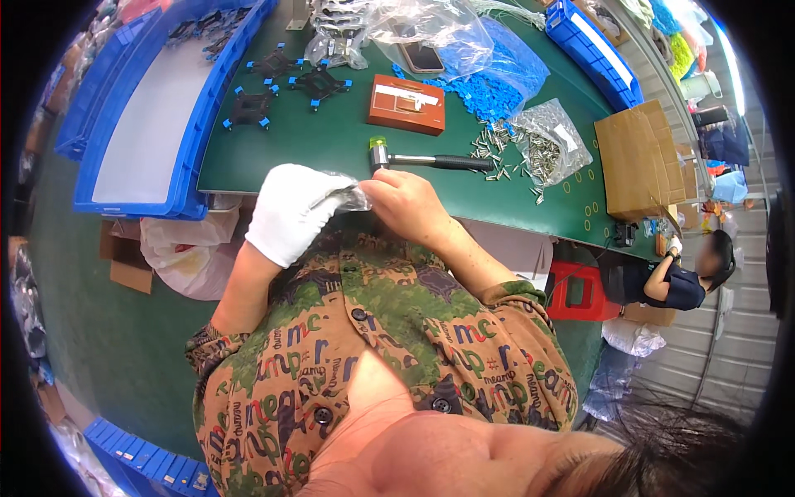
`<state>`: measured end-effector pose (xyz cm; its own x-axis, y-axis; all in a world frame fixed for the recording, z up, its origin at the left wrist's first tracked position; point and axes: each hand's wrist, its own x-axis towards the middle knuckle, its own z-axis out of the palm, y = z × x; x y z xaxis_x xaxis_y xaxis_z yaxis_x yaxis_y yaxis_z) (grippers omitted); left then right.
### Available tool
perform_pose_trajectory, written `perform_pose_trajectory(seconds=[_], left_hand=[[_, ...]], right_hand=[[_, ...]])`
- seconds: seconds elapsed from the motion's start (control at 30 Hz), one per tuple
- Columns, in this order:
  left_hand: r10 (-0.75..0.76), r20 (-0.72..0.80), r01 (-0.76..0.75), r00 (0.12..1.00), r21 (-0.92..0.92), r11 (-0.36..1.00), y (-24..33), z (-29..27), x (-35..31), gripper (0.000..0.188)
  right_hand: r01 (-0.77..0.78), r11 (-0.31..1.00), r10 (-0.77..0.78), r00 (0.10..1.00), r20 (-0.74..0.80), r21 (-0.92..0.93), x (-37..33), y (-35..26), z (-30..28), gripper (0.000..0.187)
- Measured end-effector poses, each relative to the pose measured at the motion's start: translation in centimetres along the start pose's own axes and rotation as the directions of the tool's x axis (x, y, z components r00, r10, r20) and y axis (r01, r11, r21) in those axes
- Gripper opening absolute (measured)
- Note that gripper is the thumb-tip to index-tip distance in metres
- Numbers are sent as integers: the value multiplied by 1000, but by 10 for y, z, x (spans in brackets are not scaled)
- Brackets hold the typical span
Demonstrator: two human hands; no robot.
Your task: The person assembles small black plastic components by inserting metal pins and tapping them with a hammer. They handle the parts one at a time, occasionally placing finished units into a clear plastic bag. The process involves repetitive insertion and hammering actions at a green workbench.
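My left hand [290, 214], in a white glove, is closed on a small transparent plastic bag [358, 199] in front of my chest, at the table's near edge. The bare fingers of my right hand [407, 205] pinch the bag's other end. What the bag contains, if anything, I cannot make out. Just beyond my right hand lies a mallet [443, 161] with a black grip and a yellow-green face. Farther off sits a reddish-brown box [406, 104]. To its left are several black X-shaped brackets [320, 83] with blue tips.
Small metal pins [542, 157] spill from a plastic bag on the right, near a heap of blue plastic pieces [489, 91]. A phone [422, 57] lies at the back. Blue trays [195, 124] stand left; a cardboard box [642, 161] stands right. A person [683, 277] works at far right.
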<state>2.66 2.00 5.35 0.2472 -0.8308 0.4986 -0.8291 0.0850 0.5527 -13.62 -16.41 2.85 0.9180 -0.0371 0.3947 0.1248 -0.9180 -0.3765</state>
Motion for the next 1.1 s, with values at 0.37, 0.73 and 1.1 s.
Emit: perform_pose_trajectory(seconds=[0.37,0.73,1.1], left_hand=[[-576,140,99,806,-990,-103,-48,39,-16,29],[-668,219,7,711,-952,-305,-58,46,-28,32],[-752,210,65,625,-974,-218,-20,38,-31,30]], right_hand=[[-301,514,521,853,-14,804,-17,23,-28,19],[-451,891,390,708,-589,48,4,109,-133,16],[-208,668,286,958,-11,-714,107,250,-96,23]])
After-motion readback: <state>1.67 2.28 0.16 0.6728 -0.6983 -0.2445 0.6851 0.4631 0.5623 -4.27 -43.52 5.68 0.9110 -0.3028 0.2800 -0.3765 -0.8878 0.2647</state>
